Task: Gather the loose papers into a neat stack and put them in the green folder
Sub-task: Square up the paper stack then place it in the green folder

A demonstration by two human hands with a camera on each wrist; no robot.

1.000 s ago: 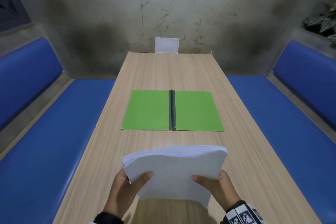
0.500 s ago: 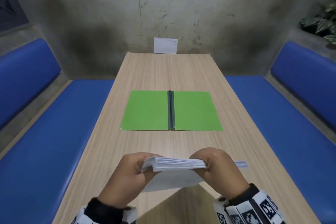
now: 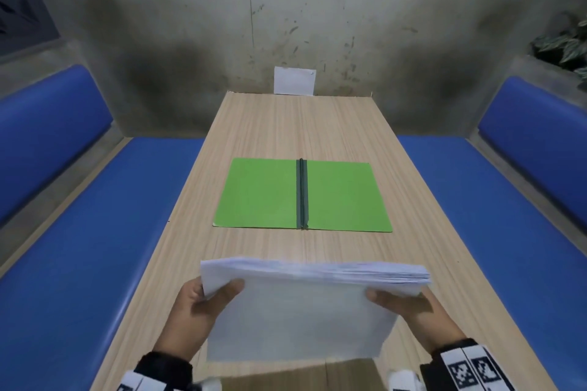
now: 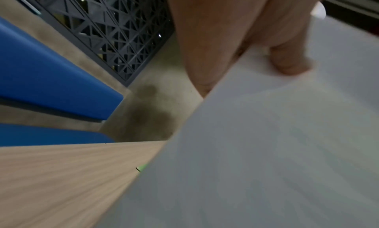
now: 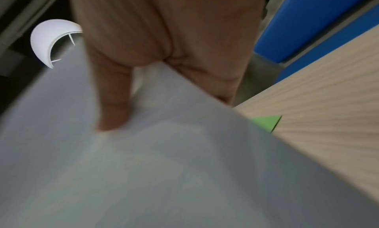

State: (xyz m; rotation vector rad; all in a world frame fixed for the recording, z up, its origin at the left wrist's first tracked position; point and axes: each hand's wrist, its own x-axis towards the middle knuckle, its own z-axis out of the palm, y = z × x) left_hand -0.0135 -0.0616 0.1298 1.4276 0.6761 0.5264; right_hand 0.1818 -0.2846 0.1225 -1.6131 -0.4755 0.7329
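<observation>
A thick stack of white papers is held above the near end of the wooden table, its far edge raised and fanned. My left hand grips its left side, thumb on top. My right hand grips its right side the same way. In the wrist views the stack fills most of the frame, with a thumb pressed on the top sheet; the fingers beneath are hidden. The green folder lies open and flat in the middle of the table, beyond the stack, with a dark spine down its centre.
Blue padded benches run along both sides of the table. A small white sheet leans on the stained concrete wall at the table's far end. A plant sits at the upper right.
Half a second ago the stack stood on edge, gripped from above by both hands. Now it is tilted back, its broad face toward me, hands at its two sides.
</observation>
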